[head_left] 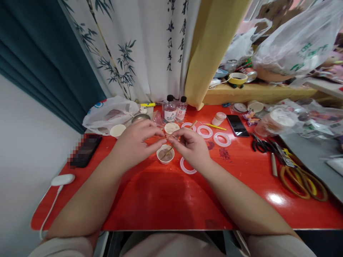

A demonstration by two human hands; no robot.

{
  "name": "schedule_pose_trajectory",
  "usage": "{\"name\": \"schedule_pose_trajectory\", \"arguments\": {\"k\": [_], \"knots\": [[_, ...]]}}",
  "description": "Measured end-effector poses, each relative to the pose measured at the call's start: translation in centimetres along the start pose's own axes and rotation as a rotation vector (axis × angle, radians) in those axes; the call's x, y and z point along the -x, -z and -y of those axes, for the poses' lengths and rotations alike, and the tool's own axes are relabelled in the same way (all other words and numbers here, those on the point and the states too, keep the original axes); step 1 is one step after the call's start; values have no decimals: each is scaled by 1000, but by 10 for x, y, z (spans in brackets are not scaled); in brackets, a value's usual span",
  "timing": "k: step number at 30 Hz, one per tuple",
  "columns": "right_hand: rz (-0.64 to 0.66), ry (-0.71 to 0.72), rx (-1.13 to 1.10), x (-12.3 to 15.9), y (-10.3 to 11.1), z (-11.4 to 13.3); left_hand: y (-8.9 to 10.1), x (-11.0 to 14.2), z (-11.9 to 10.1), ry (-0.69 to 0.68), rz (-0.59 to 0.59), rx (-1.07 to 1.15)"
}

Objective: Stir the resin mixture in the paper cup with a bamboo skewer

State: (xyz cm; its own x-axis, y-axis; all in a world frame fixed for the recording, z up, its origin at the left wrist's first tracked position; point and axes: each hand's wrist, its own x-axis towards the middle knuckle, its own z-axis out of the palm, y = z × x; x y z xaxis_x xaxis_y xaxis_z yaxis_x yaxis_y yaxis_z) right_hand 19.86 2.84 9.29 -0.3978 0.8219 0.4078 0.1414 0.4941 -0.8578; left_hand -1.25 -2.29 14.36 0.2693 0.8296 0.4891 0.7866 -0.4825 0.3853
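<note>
My right hand (191,144) pinches a thin wooden stick (167,153). The stick's lower end slants into a small white paper cup (165,161) of cloudy liquid, and its other end sticks out above my knuckles. My left hand (140,137) is just left of this cup, thumb and forefinger apart; whether a fine thread lies between the tips is too small to tell. Behind the fingertips stands a second paper cup (172,128) with pale contents. Pinkish ring molds (205,131) lie right of the cups, and another ring mold (184,167) is partly covered by my right hand.
Two bottles marked A (169,110) and B (181,110) stand at the back. A phone (238,125), pliers (261,145) and large scissors (294,182) lie on the right. At left are a plastic bag (107,110), another cup (117,130) and a black phone (87,150).
</note>
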Motion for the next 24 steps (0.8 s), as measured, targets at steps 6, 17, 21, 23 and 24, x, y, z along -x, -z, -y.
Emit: {"name": "schedule_pose_trajectory", "arguments": {"k": [6, 17, 21, 23, 24], "knots": [[19, 113, 142, 2, -1, -2, 0, -2, -3, -42, 24, -6], [4, 231, 205, 1, 2, -7, 0, -2, -2, -85, 51, -78], [31, 339, 261, -1, 7, -2, 1, -2, 0, -86, 84, -79], [46, 317, 252, -2, 8, -2, 3, -2, 1, -90, 94, -73], [49, 288, 237, -2, 9, -2, 4, -2, 1, -91, 94, -68]]}}
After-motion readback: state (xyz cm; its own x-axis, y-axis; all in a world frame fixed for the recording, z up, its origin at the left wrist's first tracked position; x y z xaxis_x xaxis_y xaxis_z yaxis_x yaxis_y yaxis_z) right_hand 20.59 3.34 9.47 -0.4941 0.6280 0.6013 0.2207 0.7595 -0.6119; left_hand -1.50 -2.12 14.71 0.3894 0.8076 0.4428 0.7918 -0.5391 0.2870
